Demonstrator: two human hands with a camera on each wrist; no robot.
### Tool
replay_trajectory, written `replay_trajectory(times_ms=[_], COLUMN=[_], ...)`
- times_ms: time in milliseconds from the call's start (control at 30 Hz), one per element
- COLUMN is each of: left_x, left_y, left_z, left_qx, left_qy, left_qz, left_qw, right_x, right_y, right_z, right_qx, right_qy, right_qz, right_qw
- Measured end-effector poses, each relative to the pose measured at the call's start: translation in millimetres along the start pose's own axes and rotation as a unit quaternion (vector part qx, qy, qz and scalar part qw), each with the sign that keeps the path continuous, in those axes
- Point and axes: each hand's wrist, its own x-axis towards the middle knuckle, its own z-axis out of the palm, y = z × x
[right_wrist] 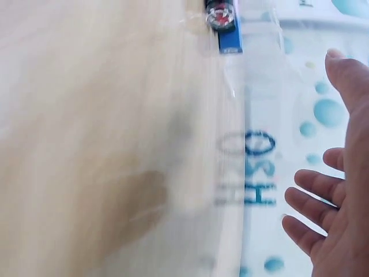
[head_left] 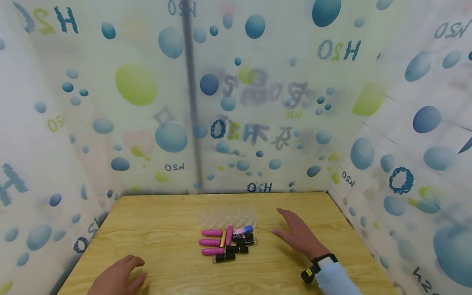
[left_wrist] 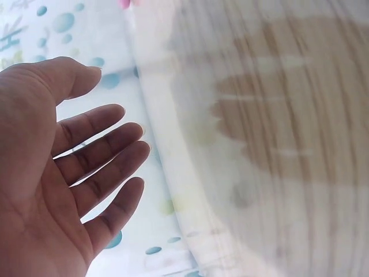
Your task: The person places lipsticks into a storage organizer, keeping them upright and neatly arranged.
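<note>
The wooden table (head_left: pixel 166 221) looks smooth and shiny, so round things could roll on it if they get a bump. The clear plastic tray (head_left: pixel 228 217) sits on the table, past the little pile. It is so see-through that its edge is hard to spot, so a hand could knock it and make it slide. The lipstick tubes lie on their sides in front of the tray, close together, some touching. Picking at one could push the next one away. The pink tubes (head_left: pixel 211 233) are mostly on the left, with the gold tube (head_left: pixel 223 238) squeezed in among them. The blue tube (head_left: pixel 243 230) is close by the tray. The black tubes (head_left: pixel 223 257) lie to the right and front, and a quick sweep might send one rolling.

The right hand (head_left: pixel 300 235) is wide open, thumb well away from the fingers. It is near the right side of the pile, holding nothing and not touching the tubes. The left hand (head_left: pixel 118 276) is loose, fingers a little bent and thumb apart. It holds nothing and is well away from the pile. I cannot tell if it touches the table.
</note>
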Motion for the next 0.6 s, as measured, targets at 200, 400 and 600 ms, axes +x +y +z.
replay_trajectory(times_ms=[200,400,600], left_x=[2.7,3.7,5.8], left_y=[10.6,15.9,13.8], left_z=[3.9,4.4,7.9], left_qx=[0.003,0.022,0.026], left_qy=[0.021,0.035,0.033], left_qz=[0.019,0.026,0.029], left_qw=[0.9996,0.9988,0.9987], right_x=[49.2,76.6,79.5], right_y=[-19.5,-17.8,-20.5], right_z=[21.4,34.7,41.5], right_qx=[0.095,0.218,0.250], right_qy=[-0.048,-0.102,-0.120], right_qz=[0.009,0.025,0.004], right_qw=[0.9943,0.9704,0.9608])
